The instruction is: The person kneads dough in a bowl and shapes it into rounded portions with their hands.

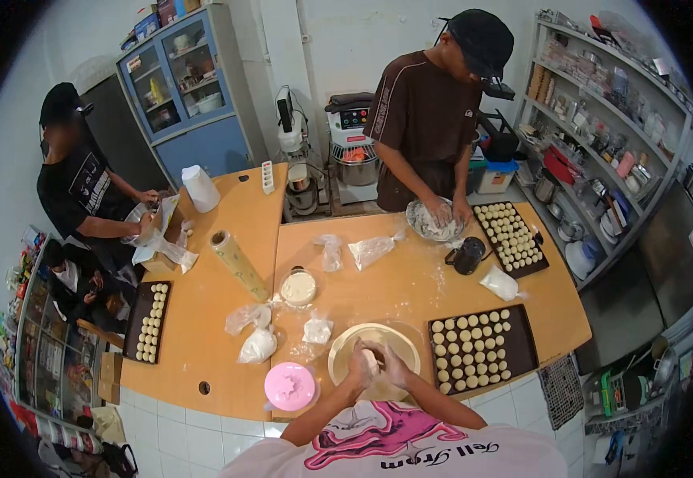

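Printed shirt fronts the near edge of the desk, where, over a bowl, left hand and right hand curl around a pale dough lump. Probably soft, light and tacky, it suits gentle cupping from both sides.

Smooth bowl, wood-look table, matt metal tray

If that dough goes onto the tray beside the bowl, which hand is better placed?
Probably the right hand, which is nearer that tray; the left hand is farther across. Both cup the dough over the bowl.
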A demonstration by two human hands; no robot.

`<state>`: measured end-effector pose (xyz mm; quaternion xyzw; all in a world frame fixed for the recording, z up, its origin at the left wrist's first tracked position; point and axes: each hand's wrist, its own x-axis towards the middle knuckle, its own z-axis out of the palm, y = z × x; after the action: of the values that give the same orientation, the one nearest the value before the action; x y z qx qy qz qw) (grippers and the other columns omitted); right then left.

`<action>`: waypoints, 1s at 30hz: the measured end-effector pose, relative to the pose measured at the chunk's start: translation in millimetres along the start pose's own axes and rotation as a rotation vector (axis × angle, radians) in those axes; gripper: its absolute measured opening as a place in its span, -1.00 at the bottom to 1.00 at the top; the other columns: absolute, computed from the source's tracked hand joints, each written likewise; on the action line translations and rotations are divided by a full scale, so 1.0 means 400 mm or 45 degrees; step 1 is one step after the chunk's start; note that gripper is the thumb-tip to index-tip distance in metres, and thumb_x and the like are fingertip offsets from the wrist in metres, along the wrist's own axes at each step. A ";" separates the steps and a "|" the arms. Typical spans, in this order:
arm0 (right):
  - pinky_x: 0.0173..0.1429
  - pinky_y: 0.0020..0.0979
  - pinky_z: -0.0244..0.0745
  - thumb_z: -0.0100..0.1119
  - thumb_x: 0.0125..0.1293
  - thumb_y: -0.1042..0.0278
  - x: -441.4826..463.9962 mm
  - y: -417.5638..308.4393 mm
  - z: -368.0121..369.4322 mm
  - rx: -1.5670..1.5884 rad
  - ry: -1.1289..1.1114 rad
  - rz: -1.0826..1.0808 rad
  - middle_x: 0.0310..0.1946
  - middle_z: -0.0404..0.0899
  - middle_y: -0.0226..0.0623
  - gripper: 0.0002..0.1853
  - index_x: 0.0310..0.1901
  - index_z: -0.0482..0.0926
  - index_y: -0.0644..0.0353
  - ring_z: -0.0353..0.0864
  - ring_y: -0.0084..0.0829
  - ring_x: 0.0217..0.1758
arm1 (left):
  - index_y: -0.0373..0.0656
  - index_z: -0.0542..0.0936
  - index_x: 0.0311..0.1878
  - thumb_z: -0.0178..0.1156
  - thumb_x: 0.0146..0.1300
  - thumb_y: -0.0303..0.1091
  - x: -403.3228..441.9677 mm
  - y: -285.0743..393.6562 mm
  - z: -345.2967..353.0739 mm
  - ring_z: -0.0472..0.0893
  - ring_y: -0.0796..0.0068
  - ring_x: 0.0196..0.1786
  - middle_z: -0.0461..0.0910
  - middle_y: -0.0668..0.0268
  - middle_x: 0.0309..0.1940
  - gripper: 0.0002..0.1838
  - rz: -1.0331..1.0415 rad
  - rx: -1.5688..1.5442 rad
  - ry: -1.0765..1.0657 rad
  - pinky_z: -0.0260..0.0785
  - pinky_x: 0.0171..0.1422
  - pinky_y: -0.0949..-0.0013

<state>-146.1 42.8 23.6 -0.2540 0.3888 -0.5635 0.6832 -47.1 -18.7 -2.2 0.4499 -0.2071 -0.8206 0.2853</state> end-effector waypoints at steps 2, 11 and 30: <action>0.34 -0.29 0.15 0.06 0.30 0.09 -0.008 -0.012 0.013 -0.310 0.153 -0.097 0.18 0.36 -0.25 -0.49 0.23 0.33 0.12 0.30 -0.36 0.27 | -0.11 0.52 -0.11 -0.20 0.22 0.40 -0.046 0.011 0.029 0.58 0.37 -0.30 0.56 0.30 -0.34 -0.29 0.012 0.047 -0.041 0.46 -0.29 0.32; -0.11 -0.37 0.49 0.21 0.18 0.35 -0.015 -0.008 -0.003 -1.093 0.597 -0.549 -0.29 0.62 -0.20 -0.74 -0.11 0.55 0.24 0.61 -0.35 -0.26 | -0.15 0.16 0.33 -0.39 0.28 0.36 -0.134 0.061 0.076 0.25 0.19 0.31 0.30 0.14 0.25 -0.18 -0.295 -0.247 -0.454 -0.03 0.42 0.09; -0.13 -0.17 0.50 -0.25 0.21 -0.48 -0.037 -0.089 0.053 0.697 0.427 0.529 -0.39 0.51 -0.41 -0.38 -0.13 0.47 -0.09 0.53 -0.39 -0.27 | -0.32 0.54 -0.10 0.21 0.07 -0.26 -0.061 0.017 0.010 0.46 -0.03 0.07 0.52 0.01 -0.09 -0.63 1.717 1.668 -0.458 0.25 0.27 0.09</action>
<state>-150.2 46.8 67.1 0.1178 0.3735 -0.5295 0.7525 -38.2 -7.5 18.9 0.1732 -0.8814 -0.2615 0.3532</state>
